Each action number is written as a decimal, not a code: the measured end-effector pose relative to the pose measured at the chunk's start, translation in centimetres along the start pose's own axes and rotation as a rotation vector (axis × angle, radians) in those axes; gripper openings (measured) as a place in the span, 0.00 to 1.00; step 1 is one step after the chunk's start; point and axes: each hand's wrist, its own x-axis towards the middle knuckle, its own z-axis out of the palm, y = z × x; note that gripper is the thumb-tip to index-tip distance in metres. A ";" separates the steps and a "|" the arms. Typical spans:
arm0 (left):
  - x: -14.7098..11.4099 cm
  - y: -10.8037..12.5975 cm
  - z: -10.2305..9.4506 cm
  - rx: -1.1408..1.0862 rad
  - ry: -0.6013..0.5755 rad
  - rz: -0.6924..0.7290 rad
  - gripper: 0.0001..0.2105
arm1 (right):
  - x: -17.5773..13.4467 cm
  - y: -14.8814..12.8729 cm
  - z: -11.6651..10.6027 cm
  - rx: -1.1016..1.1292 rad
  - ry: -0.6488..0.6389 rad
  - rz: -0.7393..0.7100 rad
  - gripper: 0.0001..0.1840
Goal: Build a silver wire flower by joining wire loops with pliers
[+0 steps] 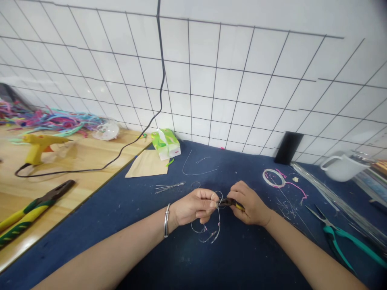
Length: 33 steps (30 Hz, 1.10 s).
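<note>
Over the dark blue cloth, my left hand point(198, 207) pinches a looped silver wire piece point(218, 219) with small pink beads on it. My right hand point(249, 204) is closed around small pliers point(238, 204) with dark jaws and a bit of yellow on the handle. The jaws meet the wire right at my left fingertips; whether they are clamped on it cannot be made out. Thin wire loops hang below my left fingers. Beyond my hands lie a small bundle of straight wires point(169, 187) and a long bent wire point(199, 174).
Teal long-nosed pliers point(335, 229), cut wire bits and long wire strands point(338, 201) lie right, near a white mug point(344, 166). A white ring with pink cord point(273, 178) is nearer. Left are yellow-green pliers point(36, 207), a glue gun point(39, 147) and its cord. Tissues point(166, 143) stand behind.
</note>
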 end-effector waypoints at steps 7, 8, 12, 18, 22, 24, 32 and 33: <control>-0.1 -0.2 0.2 -0.045 -0.035 -0.004 0.04 | 0.0 -0.1 -0.1 -0.060 -0.018 -0.023 0.09; -0.1 -0.3 0.2 -0.047 -0.032 -0.003 0.05 | -0.1 -0.1 0.0 -0.065 -0.017 -0.025 0.09; -0.1 -0.4 0.5 -0.057 -0.020 0.014 0.04 | -0.3 0.1 0.1 -0.081 -0.001 -0.024 0.09; 0.0 -0.4 1.1 -0.033 0.020 0.056 0.04 | -0.6 0.4 0.2 -0.091 0.020 -0.013 0.10; 0.0 -0.1 1.3 0.025 0.054 0.071 0.05 | -0.7 0.5 0.2 -0.114 0.032 -0.009 0.10; 0.0 0.1 1.3 0.070 0.080 0.086 0.05 | -0.7 0.7 0.2 -0.122 0.035 -0.009 0.10; 0.2 0.5 1.4 0.314 0.291 0.185 0.09 | -0.6 0.7 0.2 -0.146 0.046 0.060 0.09; 0.3 0.5 1.4 0.339 0.322 0.198 0.09 | -0.6 0.6 0.2 -0.151 0.050 0.070 0.09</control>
